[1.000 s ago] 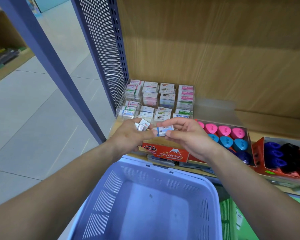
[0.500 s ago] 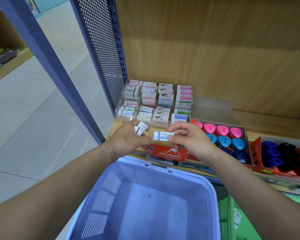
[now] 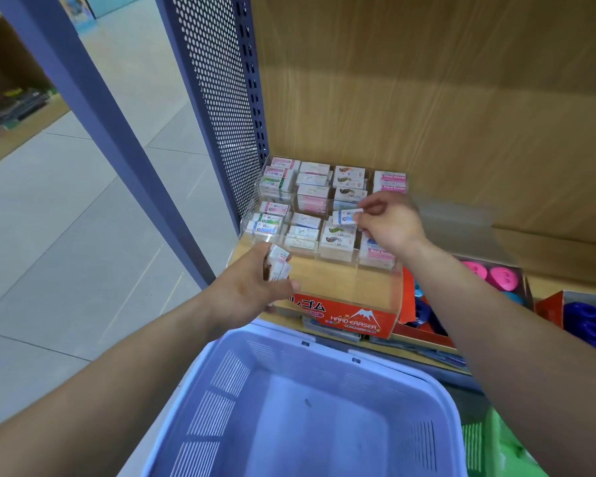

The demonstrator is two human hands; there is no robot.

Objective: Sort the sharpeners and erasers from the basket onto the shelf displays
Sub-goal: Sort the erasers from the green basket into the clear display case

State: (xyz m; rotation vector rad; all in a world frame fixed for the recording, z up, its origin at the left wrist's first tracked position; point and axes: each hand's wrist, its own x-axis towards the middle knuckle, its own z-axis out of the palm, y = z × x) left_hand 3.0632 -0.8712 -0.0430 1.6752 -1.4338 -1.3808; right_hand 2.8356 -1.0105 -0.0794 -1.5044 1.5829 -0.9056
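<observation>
Right grip (image 3: 389,223): pinching one eraser (image 3: 347,216) over display tray (image 3: 338,260). Left grip (image 3: 252,290): clutching spare erasers (image 3: 277,266). Risks: wrong compartment; loose bundle slipping.

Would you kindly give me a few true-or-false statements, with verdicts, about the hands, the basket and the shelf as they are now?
1. The right hand pinches one eraser above the clear display. True.
2. The left hand holds nothing. False: it holds several erasers.
3. The basket is green. False: it is pale purple.
4. The orange box at the shelf's front edge reads HARD ERASER. True.
5. The pink sharpeners lie left of the display. False: they lie to its right.
</observation>
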